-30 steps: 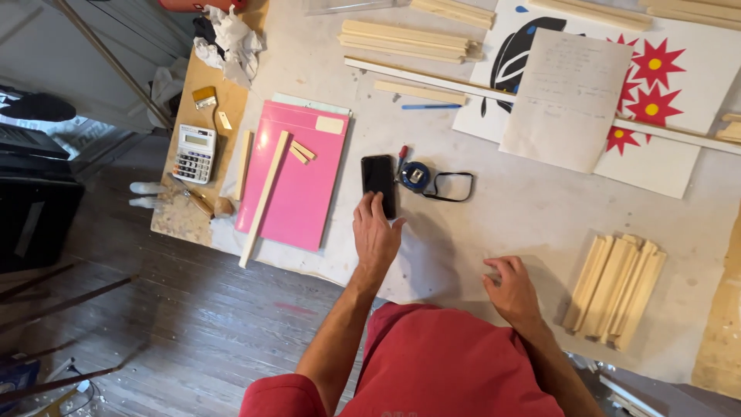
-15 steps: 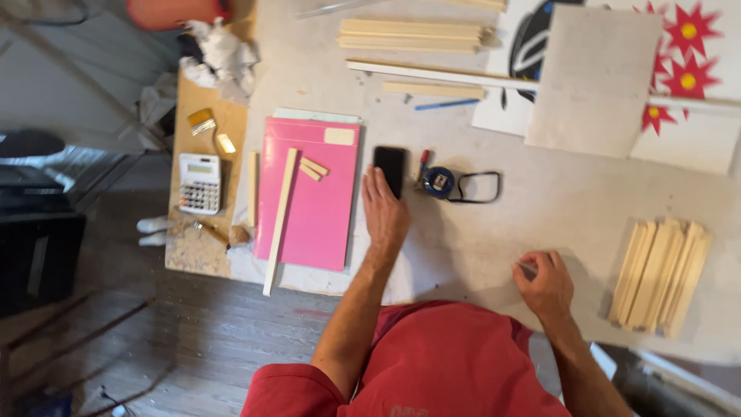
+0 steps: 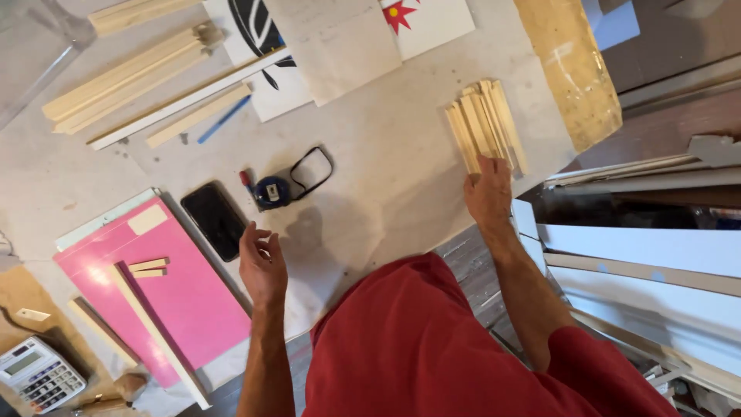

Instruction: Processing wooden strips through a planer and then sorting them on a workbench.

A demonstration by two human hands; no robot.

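My left hand (image 3: 261, 262) hovers just above the pale worktable (image 3: 386, 177), fingers apart and slightly curled, holding nothing. A black phone (image 3: 214, 220) lies face up just to its left. A blue tape measure (image 3: 272, 191) with a black loop strap lies just beyond it. My right hand (image 3: 488, 189) reaches to the table's right side. Its fingers rest on the near ends of a stack of short pale wooden strips (image 3: 486, 123); I see no closed grip.
A pink board (image 3: 185, 301) carries a long wooden strip (image 3: 158, 332) and two small wood pieces. A calculator (image 3: 38, 374) sits at the lower left. Long battens (image 3: 131, 73), a blue pen (image 3: 224, 120) and paper sheets (image 3: 343, 38) lie farther back. White boards (image 3: 641, 255) lean beyond the table's right edge.
My left hand has come off the phone and drawn back toward me. My right hand has left the bare tabletop and reached the stack of strips. The view has swung to the right.
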